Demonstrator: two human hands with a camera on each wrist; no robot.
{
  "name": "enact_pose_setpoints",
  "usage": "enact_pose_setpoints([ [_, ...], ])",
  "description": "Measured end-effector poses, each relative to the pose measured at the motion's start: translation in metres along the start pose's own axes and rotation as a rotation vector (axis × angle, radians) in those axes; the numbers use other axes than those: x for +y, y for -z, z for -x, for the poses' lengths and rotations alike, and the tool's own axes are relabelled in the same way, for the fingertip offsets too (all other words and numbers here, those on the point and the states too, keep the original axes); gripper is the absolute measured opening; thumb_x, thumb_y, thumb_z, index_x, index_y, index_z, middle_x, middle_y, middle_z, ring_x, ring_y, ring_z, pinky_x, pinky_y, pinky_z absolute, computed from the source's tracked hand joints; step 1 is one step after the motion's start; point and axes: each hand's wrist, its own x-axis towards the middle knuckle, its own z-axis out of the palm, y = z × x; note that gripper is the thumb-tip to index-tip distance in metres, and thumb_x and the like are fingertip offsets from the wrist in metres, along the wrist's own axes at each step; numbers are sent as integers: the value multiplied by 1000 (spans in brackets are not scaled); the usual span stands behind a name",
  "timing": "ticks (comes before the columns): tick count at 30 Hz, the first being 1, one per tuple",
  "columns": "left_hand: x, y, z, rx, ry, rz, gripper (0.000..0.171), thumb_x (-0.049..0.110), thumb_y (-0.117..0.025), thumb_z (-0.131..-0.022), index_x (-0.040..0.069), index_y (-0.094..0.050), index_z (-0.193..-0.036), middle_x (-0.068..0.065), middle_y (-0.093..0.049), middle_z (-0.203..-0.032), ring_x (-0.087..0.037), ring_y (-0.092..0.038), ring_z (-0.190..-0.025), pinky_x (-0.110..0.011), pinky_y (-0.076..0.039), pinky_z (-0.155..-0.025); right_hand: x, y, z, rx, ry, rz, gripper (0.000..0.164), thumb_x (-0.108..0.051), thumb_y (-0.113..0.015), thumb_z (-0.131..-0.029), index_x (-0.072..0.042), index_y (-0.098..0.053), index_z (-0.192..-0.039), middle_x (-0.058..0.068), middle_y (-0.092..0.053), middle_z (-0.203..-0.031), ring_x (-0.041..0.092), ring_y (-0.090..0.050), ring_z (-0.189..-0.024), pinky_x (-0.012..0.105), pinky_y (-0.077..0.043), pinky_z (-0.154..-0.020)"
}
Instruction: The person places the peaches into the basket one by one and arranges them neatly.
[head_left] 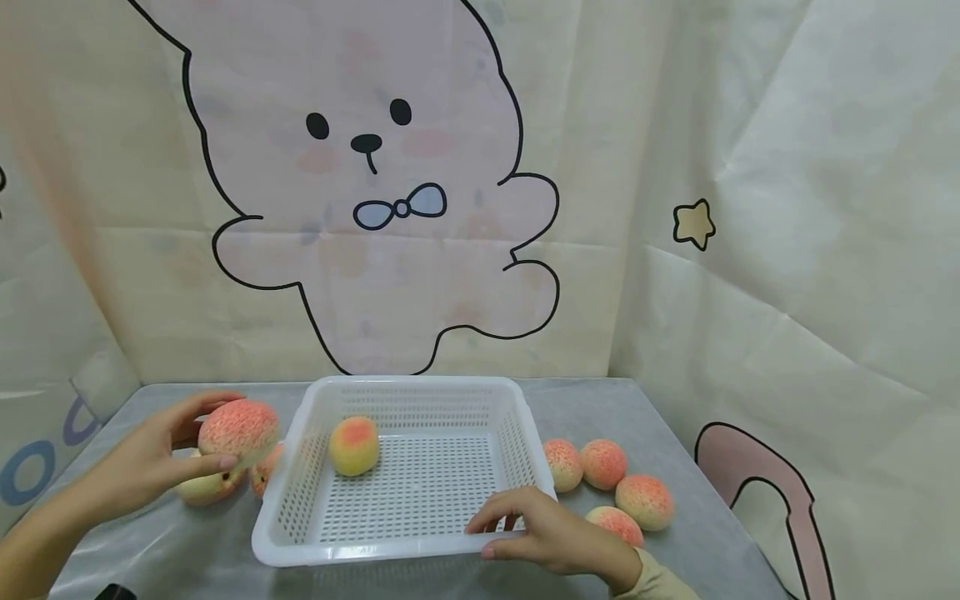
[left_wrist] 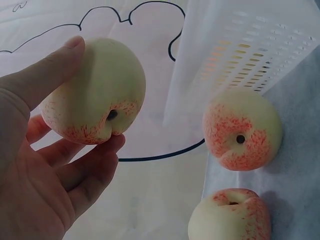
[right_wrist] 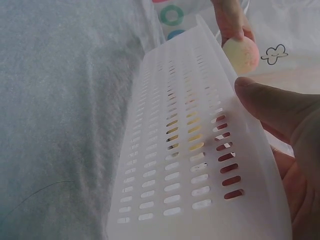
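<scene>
My left hand [head_left: 138, 467] holds a peach [head_left: 240, 429] up at the left side of a white plastic basket [head_left: 375, 553]. In the left wrist view the thumb lies on one side of this peach [left_wrist: 100, 85] and the fingertips on the other, with its pale underside and dark stem hole showing. My right hand [head_left: 551, 533] grips the basket's near rim toward the right corner, thumb outside and fingers inside over the edge. The right wrist view shows that thumb on the slotted basket wall [right_wrist: 185, 150]. One yellow-and-orange peach [head_left: 354, 454] sits inside the basket, toward its left.
Two more peaches lie on the table left of the basket, a pale one [head_left: 204, 492] and a redder one [head_left: 262, 473] partly hidden by the basket. Several peaches [head_left: 603, 464] are grouped to the right. A printed cloth backdrop [head_left: 570, 100] stands behind the grey-covered table [head_left: 600, 400].
</scene>
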Motion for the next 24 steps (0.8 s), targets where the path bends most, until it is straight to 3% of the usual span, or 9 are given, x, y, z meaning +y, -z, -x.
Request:
enact_pose_setpoints([
  [9, 11, -2, -16, -48, 1, 24, 65, 17, -82, -85, 17, -50, -142, 26, -59, -122, 6, -63, -100, -19, -52, -76, -2, 1, 1, 7, 10, 9, 25, -20, -70, -94, -8, -74, -115, 15, -76, -110, -1, -61, -93, 22, -52, -78],
  [16, 19, -7, -27, -62, 23, 35, 65, 21, -81, -86, 14, -50, -142, -5, -63, -128, 4, -65, -98, -21, -54, -76, -4, 1, 0, 8, -9, 0, 23, -15, -71, -94, -7, -74, -115, 17, -75, -111, -5, -59, -94, 21, -51, -79],
  [24, 25, -12, -41, -108, 29, 73, 67, 24, -80, -88, 10, -48, -144, -14, -63, -134, -2, -67, -98, -23, -56, -77, -2, 1, 0, 5, 15, 14, 26, -19, -70, -94, -4, -74, -116, 15, -76, -111, 0, -62, -95, 22, -52, -78],
])
